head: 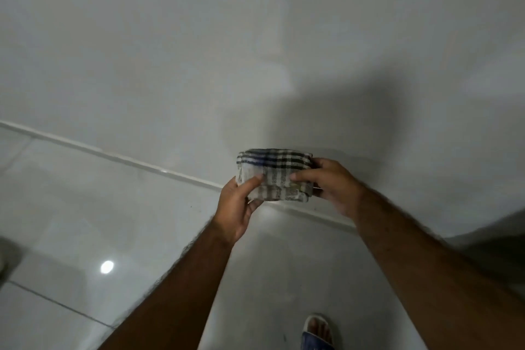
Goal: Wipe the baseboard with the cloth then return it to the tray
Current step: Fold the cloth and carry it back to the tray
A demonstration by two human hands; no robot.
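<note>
Woven checked cloth (pixel 274 176), soft and matt, folded thick, at centre. Glossy tiled floor (pixel 85 221) toward 8 o'clock, mirror-smooth, a bright glare spot on it. Smooth, faintly sheened baseboard (pixel 136 163) at 9 o'clock. Matt plain wall (pixel 199 37) toward 12 o'clock.

Folded checked cloth (pixel 274 175), held in the air between left hand (pixel 237 207) and right hand (pixel 331 183), thumbs on top. White baseboard (pixel 119 157) beyond the fingers (pixel 302 176); tiled floor (pixel 85 221) and sandalled foot (pixel 317 331) below.
</note>
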